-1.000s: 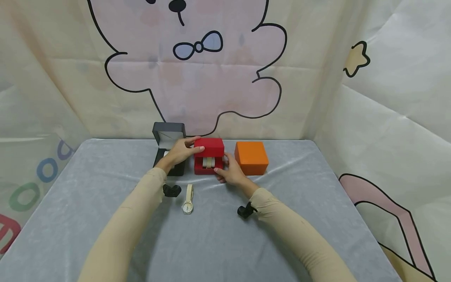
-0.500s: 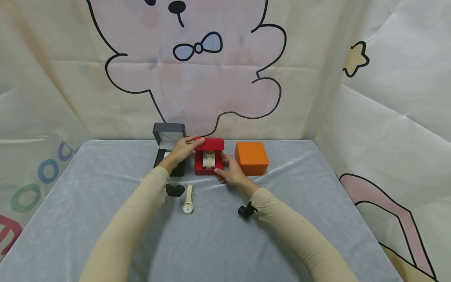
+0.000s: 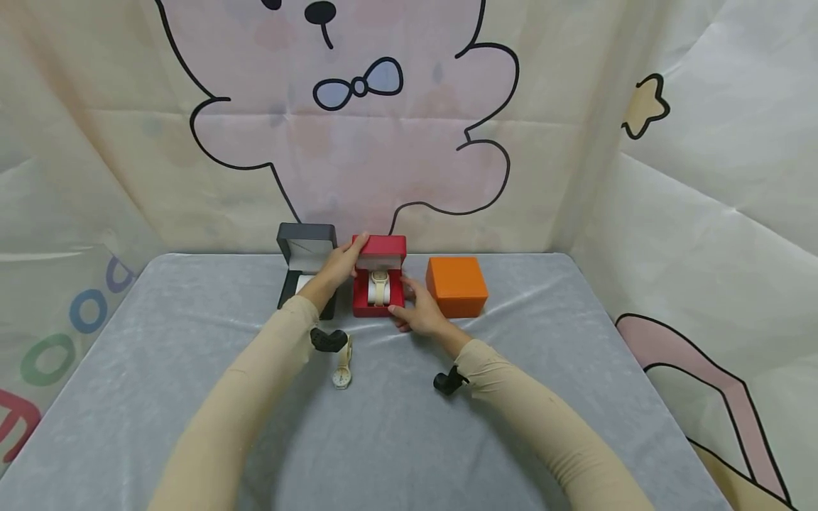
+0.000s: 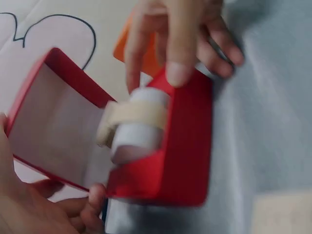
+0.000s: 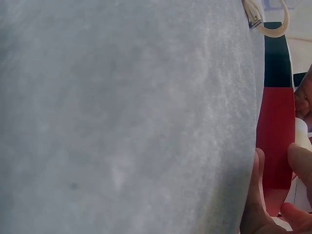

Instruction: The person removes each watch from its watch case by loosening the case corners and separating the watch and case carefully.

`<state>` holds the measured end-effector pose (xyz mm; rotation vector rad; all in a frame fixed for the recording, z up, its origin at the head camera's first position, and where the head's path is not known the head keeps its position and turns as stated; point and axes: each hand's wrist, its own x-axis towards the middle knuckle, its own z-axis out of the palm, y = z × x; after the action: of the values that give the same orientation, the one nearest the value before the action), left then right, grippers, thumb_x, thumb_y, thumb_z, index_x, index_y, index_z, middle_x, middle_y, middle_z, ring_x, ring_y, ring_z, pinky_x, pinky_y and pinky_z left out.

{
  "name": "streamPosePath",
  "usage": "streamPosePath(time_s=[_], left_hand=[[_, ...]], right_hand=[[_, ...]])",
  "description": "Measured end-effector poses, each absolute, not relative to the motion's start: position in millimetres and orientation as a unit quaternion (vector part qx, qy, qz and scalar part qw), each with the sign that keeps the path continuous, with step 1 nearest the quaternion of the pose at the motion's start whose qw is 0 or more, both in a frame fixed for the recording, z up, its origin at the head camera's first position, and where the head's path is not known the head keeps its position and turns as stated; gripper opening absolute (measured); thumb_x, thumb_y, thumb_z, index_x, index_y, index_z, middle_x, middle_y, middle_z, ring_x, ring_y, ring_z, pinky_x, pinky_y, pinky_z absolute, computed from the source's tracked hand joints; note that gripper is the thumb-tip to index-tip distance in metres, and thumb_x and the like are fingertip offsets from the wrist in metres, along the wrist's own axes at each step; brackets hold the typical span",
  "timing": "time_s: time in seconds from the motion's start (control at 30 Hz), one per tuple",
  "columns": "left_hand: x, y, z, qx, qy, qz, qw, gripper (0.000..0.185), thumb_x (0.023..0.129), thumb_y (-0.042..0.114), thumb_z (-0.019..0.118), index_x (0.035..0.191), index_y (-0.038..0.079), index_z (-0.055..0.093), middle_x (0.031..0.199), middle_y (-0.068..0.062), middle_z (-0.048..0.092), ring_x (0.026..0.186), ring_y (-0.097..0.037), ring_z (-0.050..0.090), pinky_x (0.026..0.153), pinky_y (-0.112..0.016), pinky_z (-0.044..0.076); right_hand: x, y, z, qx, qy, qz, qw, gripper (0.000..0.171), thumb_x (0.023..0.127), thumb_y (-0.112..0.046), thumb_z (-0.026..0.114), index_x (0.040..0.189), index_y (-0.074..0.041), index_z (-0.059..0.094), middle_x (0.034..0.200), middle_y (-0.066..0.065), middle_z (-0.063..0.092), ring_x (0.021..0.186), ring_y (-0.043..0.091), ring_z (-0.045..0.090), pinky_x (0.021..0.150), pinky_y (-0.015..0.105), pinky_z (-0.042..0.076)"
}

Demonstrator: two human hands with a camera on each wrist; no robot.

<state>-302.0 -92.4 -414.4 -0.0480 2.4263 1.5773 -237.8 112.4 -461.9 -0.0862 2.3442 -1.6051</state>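
A red watch box (image 3: 378, 311) stands at the back of the table with its lid (image 3: 386, 245) raised. Inside, a cream-strapped watch (image 3: 380, 289) is wrapped round a white cushion (image 4: 134, 141). My left hand (image 3: 337, 270) holds the lid at its left side, thumb near the top edge; the left wrist view shows the fingers (image 4: 73, 209) along the lid's side. With thumb and fingers, my right hand (image 3: 418, 310) grips the right front corner of the box's base. A second pale watch (image 3: 341, 375) lies face up on the cloth, partly hidden by the left wrist camera.
Left of the red box stands a black watch box (image 3: 307, 233) with its lid up, partly behind my left hand. An orange box (image 3: 456, 285), closed, stands to the right. A grey cloth (image 3: 396, 440) covers the table, and a printed curtain (image 3: 434, 163) hangs behind.
The red lid has swung up and back with my left hand on it, exposing the watch inside. My right hand has stayed at the base.
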Motion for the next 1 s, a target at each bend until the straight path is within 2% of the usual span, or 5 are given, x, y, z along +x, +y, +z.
streamPosePath(time_s=[0.33,0.47,0.57,0.67,1.0], left_hand=[[-303,-86,-405,-0.067,0.778,0.595,0.192,0.094,0.096,0.077,0.017,0.143,0.003,0.05,0.112,-0.012,0.05,0.087,-0.018,0.045,0.071,-0.03,0.04],[-298,-90,-404,-0.069,0.77,0.604,0.193,0.091,0.097,0.075,0.017,0.152,0.005,0.04,0.14,-0.017,0.046,0.106,-0.023,0.047,0.094,-0.039,0.046],[-292,-97,-404,-0.066,0.78,0.592,0.193,0.088,0.099,0.072,0.022,0.159,0.008,0.028,0.159,-0.016,0.035,0.13,-0.03,0.046,0.113,-0.047,0.039],[-287,-103,-404,-0.053,0.795,0.574,0.19,0.085,0.101,0.069,0.024,0.162,0.01,0.021,0.164,-0.015,0.03,0.142,-0.034,0.042,0.115,-0.049,0.037],[-268,-117,-413,0.003,0.829,0.532,0.171,0.072,0.106,0.056,0.033,0.16,0.008,0.028,0.158,-0.02,0.038,0.147,-0.035,0.037,0.121,-0.051,0.034]], right_hand=[[-241,117,-468,-0.046,0.818,-0.554,0.146,0.079,0.097,-0.011,0.068,0.162,-0.016,0.023,0.149,0.023,0.046,0.061,0.019,0.065,0.058,0.033,0.061],[-241,115,-468,-0.059,0.82,-0.55,0.148,0.08,0.097,-0.012,0.067,0.162,-0.016,0.021,0.15,0.021,0.046,0.061,0.019,0.064,0.058,0.033,0.061],[-241,113,-466,-0.066,0.819,-0.549,0.152,0.081,0.097,-0.012,0.067,0.163,-0.017,0.02,0.151,0.02,0.045,0.061,0.019,0.063,0.058,0.032,0.061],[-240,112,-466,-0.068,0.817,-0.551,0.154,0.081,0.097,-0.012,0.067,0.163,-0.017,0.019,0.152,0.02,0.044,0.06,0.019,0.062,0.058,0.032,0.061],[-240,114,-467,-0.063,0.818,-0.552,0.149,0.082,0.097,-0.011,0.067,0.163,-0.019,0.02,0.154,0.021,0.042,0.06,0.018,0.062,0.057,0.032,0.06]])
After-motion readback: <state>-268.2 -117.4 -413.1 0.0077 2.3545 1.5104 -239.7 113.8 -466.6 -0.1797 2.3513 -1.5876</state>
